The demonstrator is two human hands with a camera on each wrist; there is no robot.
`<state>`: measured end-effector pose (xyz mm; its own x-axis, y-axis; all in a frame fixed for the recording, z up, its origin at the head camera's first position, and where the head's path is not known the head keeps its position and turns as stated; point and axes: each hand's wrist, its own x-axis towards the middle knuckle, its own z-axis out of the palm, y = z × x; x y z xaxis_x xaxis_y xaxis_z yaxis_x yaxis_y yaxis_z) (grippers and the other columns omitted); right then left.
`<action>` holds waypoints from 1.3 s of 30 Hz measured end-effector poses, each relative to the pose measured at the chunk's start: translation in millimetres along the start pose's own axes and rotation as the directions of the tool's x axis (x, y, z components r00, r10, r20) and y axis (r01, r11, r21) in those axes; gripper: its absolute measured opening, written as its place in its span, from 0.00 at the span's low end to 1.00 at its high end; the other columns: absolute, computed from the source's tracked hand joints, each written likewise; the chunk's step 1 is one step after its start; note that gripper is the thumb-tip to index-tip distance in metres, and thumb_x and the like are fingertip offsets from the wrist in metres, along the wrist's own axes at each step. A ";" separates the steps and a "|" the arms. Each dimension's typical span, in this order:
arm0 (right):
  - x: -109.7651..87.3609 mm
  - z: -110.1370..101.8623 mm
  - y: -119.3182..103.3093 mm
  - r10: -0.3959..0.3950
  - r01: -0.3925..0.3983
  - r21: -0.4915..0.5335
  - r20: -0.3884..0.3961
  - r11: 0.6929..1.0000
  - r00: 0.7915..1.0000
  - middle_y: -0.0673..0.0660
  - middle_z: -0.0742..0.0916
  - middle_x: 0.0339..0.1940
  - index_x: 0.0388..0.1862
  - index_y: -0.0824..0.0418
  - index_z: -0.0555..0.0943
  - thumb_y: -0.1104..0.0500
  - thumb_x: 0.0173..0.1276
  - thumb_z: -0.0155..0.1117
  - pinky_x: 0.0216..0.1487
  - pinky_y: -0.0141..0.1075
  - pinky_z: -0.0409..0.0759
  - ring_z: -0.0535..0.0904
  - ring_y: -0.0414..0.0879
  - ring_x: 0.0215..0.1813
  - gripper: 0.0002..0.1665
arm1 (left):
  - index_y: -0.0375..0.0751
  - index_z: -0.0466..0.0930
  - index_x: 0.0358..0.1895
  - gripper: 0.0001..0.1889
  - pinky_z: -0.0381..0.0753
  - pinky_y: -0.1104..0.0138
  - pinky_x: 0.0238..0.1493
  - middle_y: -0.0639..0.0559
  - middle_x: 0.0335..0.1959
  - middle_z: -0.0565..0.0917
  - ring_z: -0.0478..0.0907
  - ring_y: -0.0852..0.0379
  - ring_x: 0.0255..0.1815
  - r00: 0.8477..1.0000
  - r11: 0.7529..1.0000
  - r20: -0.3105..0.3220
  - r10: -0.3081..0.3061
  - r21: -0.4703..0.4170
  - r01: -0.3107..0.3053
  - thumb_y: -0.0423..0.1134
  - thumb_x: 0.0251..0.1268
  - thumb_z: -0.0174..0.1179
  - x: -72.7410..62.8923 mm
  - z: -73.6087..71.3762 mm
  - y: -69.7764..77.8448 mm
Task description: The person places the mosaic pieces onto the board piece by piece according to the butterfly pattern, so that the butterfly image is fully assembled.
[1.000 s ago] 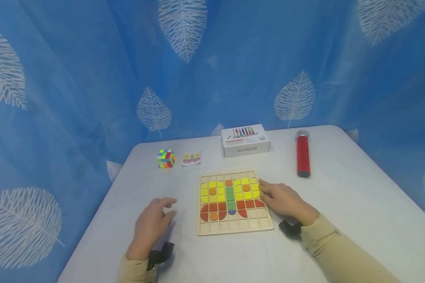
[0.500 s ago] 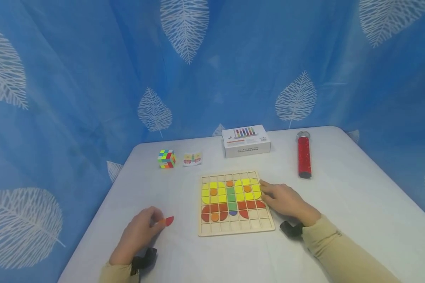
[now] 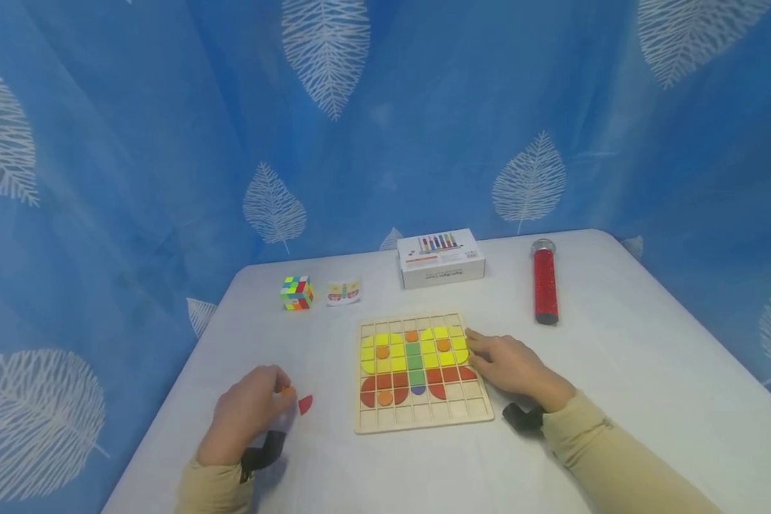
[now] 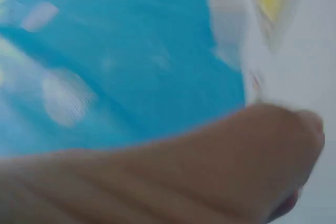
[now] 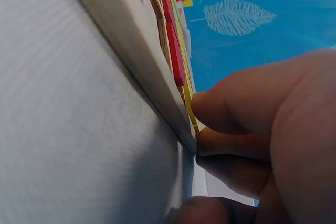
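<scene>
In the head view, my left hand [image 3: 247,407] pinches a small orange disc [image 3: 287,391] between thumb and fingers. A red quarter-round piece [image 3: 305,405] lies on the white cloth just right of those fingertips. A wooden grid board [image 3: 427,425] bears a butterfly of yellow, red, green, orange and blue pieces, with bare cells at its lower right. The fingertips of my right hand [image 3: 507,363] rest at the board's right edge. From the right wrist, the thumb [image 5: 226,100] overlaps the board's top and other fingers meet its edge. The disc is hidden in the left wrist view.
Behind the board stand a puzzle cube [image 3: 297,293], a small butterfly picture card [image 3: 343,293] and a white box [image 3: 441,258]. A red glittery cylinder with a silver end [image 3: 545,282] lies at the right. Blue leaf-printed curtain surrounds the table.
My left hand has drawn back left and down, and now pinches the orange disc. The red piece, out of sight a second ago, shows beside it. My right hand keeps its place.
</scene>
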<state>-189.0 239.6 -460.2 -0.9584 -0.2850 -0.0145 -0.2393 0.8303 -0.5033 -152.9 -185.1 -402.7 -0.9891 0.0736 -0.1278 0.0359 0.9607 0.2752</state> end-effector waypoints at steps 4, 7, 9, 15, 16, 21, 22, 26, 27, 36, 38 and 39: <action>-1.5 -1.5 -0.9 0.012 -0.012 -0.006 -0.006 1.000 1.000 0.59 0.75 0.76 0.70 0.61 0.78 0.53 0.74 0.62 0.70 0.62 0.70 0.70 0.65 0.75 0.28 | 0.47 0.84 0.37 0.09 0.77 0.65 0.31 0.57 0.32 0.83 0.75 0.60 0.28 0.982 0.983 -0.051 0.184 -0.007 -0.185 0.42 0.58 0.74 2.2 3.9 44.2; -2.1 -2.9 -1.5 0.007 -0.007 -0.002 -0.006 1.000 1.000 0.59 0.75 0.76 0.71 0.61 0.77 0.53 0.74 0.61 0.70 0.62 0.70 0.70 0.65 0.75 0.29 | 0.47 0.85 0.37 0.10 0.76 0.67 0.32 0.60 0.32 0.82 0.74 0.62 0.29 0.936 0.938 -0.062 0.346 0.004 -0.346 0.44 0.57 0.76 5.2 15.3 83.5; -2.0 -3.6 -1.7 -0.005 0.005 -0.003 -0.005 1.000 1.000 0.60 0.75 0.76 0.70 0.62 0.78 0.54 0.74 0.61 0.70 0.62 0.70 0.70 0.66 0.75 0.28 | 0.49 0.85 0.38 0.10 0.75 0.69 0.31 0.62 0.32 0.81 0.73 0.63 0.29 0.898 0.900 -0.060 0.435 0.009 -0.435 0.45 0.58 0.75 7.8 27.1 109.4; -1.3 -3.8 -2.4 -0.008 0.008 -0.016 -0.009 1.000 1.000 0.59 0.76 0.75 0.70 0.60 0.78 0.54 0.74 0.61 0.70 0.61 0.71 0.71 0.65 0.74 0.27 | 0.55 0.86 0.39 0.05 0.69 0.75 0.25 0.65 0.31 0.80 0.71 0.68 0.28 0.788 0.795 -0.104 0.607 0.073 -0.603 0.46 0.63 0.70 19.4 69.1 166.5; -1.2 -3.8 -2.7 -0.008 0.008 -0.016 -0.008 1.000 1.000 0.59 0.76 0.75 0.70 0.60 0.78 0.53 0.74 0.61 0.70 0.62 0.71 0.71 0.65 0.74 0.27 | 0.55 0.86 0.39 0.04 0.68 0.75 0.24 0.65 0.30 0.79 0.71 0.68 0.28 0.783 0.791 -0.113 0.611 0.081 -0.606 0.45 0.63 0.70 20.9 74.2 171.5; -1.8 -2.5 -4.0 -0.030 0.030 -0.005 -0.012 1.000 0.999 0.60 0.76 0.75 0.70 0.62 0.78 0.54 0.74 0.61 0.70 0.61 0.71 0.72 0.64 0.74 0.28 | 0.57 0.87 0.40 0.04 0.64 0.74 0.21 0.65 0.27 0.75 0.67 0.67 0.24 0.786 0.796 -0.122 0.606 0.093 -0.598 0.46 0.65 0.70 23.5 91.9 180.7; -2.2 -2.5 -4.1 -0.035 0.035 -0.006 -0.015 0.999 0.999 0.60 0.76 0.75 0.70 0.63 0.78 0.55 0.74 0.61 0.70 0.61 0.71 0.72 0.65 0.74 0.28 | 0.57 0.88 0.41 0.04 0.64 0.74 0.21 0.65 0.27 0.74 0.67 0.67 0.23 0.783 0.793 -0.126 0.610 0.094 -0.602 0.47 0.66 0.70 23.0 93.9 180.9; -2.9 -2.4 -4.5 -0.039 0.039 -0.019 -0.018 0.999 0.999 0.61 0.76 0.75 0.70 0.62 0.78 0.55 0.74 0.61 0.68 0.61 0.72 0.73 0.65 0.73 0.27 | 0.58 0.89 0.41 0.06 0.63 0.76 0.21 0.66 0.28 0.78 0.67 0.70 0.23 0.755 0.776 -0.180 0.630 0.114 -0.621 0.49 0.65 0.71 20.1 97.3 179.8; -2.7 -2.3 -4.5 -0.038 0.038 -0.017 -0.019 0.999 0.999 0.61 0.76 0.75 0.70 0.62 0.78 0.54 0.74 0.61 0.68 0.61 0.72 0.73 0.65 0.73 0.27 | 0.58 0.89 0.41 0.05 0.63 0.77 0.22 0.66 0.28 0.80 0.68 0.70 0.23 0.747 0.772 -0.196 0.635 0.121 -0.624 0.49 0.65 0.71 19.2 97.1 179.1; -4.3 -0.8 -3.5 -0.035 0.035 0.010 -0.012 0.999 0.999 0.60 0.76 0.75 0.71 0.62 0.77 0.54 0.75 0.62 0.69 0.62 0.70 0.71 0.66 0.74 0.28 | 0.63 0.88 0.33 0.05 0.71 0.81 0.28 0.72 0.39 0.89 0.84 0.74 0.35 0.602 0.625 -0.172 0.780 0.250 -0.739 0.47 0.68 0.66 11.0 96.2 173.1; -4.6 -1.2 -3.6 -0.041 0.041 0.006 -0.014 0.999 0.999 0.60 0.76 0.75 0.71 0.62 0.77 0.54 0.75 0.62 0.69 0.62 0.71 0.72 0.65 0.74 0.28 | 0.62 0.85 0.29 0.08 0.66 0.82 0.24 0.72 0.38 0.88 0.80 0.75 0.31 0.590 0.609 -0.155 0.792 0.257 -0.750 0.46 0.69 0.65 11.3 97.3 173.3; -4.5 -1.7 -3.6 -0.045 0.045 0.002 -0.016 0.999 0.999 0.60 0.76 0.75 0.70 0.62 0.77 0.54 0.74 0.62 0.69 0.62 0.71 0.72 0.65 0.74 0.28 | 0.62 0.84 0.28 0.09 0.64 0.81 0.22 0.72 0.38 0.88 0.78 0.75 0.28 0.591 0.607 -0.146 0.794 0.256 -0.752 0.46 0.69 0.64 11.4 97.6 173.8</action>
<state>-184.1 238.7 -456.9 -0.9491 -0.3141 0.0223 -0.2818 0.8159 -0.5049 -144.0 8.8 -449.3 -0.5767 0.7667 0.2819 0.8024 0.5964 0.0195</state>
